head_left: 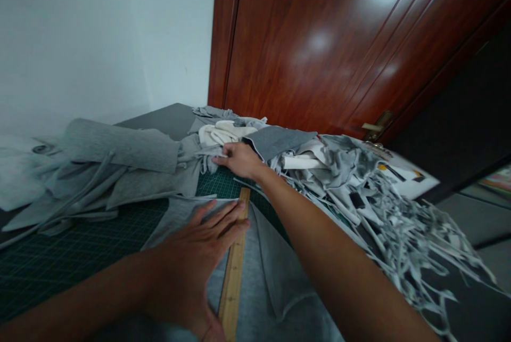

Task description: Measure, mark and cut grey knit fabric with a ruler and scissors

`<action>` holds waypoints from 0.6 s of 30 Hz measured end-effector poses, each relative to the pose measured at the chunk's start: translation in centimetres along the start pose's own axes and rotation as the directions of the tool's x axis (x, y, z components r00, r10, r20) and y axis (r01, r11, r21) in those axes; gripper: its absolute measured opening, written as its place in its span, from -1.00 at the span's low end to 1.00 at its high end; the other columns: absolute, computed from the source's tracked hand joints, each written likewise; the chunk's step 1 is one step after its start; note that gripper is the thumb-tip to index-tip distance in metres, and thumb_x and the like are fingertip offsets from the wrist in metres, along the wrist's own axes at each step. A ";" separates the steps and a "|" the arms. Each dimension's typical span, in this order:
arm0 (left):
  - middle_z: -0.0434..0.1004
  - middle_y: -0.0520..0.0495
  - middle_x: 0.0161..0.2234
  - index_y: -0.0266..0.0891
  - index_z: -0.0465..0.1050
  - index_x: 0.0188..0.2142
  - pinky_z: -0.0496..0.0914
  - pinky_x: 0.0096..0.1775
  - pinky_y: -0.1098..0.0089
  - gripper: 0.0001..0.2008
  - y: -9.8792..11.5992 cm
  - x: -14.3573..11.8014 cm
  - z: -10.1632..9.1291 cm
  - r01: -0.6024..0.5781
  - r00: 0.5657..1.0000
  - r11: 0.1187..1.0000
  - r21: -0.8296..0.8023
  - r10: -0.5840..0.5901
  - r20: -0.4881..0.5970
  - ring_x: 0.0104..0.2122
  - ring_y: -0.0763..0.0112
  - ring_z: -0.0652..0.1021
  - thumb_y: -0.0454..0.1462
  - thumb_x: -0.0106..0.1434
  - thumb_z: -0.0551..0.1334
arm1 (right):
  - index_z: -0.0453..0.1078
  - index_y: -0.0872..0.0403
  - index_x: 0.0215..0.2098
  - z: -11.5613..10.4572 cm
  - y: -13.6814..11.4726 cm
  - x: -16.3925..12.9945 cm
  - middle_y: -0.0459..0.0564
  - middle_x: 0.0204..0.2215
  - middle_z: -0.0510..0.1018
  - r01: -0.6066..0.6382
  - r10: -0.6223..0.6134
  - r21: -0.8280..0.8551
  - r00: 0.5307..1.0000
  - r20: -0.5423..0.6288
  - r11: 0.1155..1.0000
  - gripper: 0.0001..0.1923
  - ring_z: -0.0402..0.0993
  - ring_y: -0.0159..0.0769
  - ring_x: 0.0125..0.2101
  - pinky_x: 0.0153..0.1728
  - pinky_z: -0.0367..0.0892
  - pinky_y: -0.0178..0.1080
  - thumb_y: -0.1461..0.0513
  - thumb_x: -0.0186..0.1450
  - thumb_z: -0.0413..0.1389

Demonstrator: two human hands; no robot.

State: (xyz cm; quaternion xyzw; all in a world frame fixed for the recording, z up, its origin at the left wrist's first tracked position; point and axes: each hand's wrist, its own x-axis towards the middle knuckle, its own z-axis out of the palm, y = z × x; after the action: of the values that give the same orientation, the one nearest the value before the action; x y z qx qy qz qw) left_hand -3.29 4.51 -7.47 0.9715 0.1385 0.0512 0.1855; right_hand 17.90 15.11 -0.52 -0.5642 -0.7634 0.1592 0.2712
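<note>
My left hand (199, 257) lies flat with fingers spread, fingertips resting on a wooden ruler (235, 273). The ruler runs lengthwise over a piece of grey fabric (263, 257), which is spread on a green gridded cutting mat (120, 246). Farther off, my right hand (241, 160) reaches past the ruler's far end to the heap of cloth. Its thumb and fingers close on a grey fabric scrap (207, 160) at the heap's edge. A cream piece of cloth (223, 133) lies just behind that hand.
Grey fabric pieces, one of them rolled or folded (123, 145), are piled at the left. Tangled fabric strips (399, 235) cover the table's right side. A white sheet (407, 174) lies behind them. The white wall (99, 38) and red-brown wooden door (311, 49) border the far side.
</note>
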 end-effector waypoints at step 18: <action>-0.28 -0.22 0.60 -0.11 -0.12 0.60 -0.30 0.49 -0.25 0.33 -0.3 1.2 1.7 -0.011 0.996 0.999 -0.032 0.008 -0.089 0.56 -0.19 -0.09 0.24 0.05 0.50 | 0.47 0.08 0.22 3.9 -1.1 4.6 0.13 0.18 0.57 -0.162 0.103 -0.341 0.977 -0.186 0.926 -0.64 0.60 0.01 0.07 0.06 0.58 0.12 0.13 0.53 0.27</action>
State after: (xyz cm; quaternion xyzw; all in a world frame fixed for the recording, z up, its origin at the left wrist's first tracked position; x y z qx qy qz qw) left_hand -1.99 4.53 -9.12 0.9658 0.1412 0.0974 0.1946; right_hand 13.71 19.39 -1.91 -0.6655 -0.7144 -0.0102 0.2158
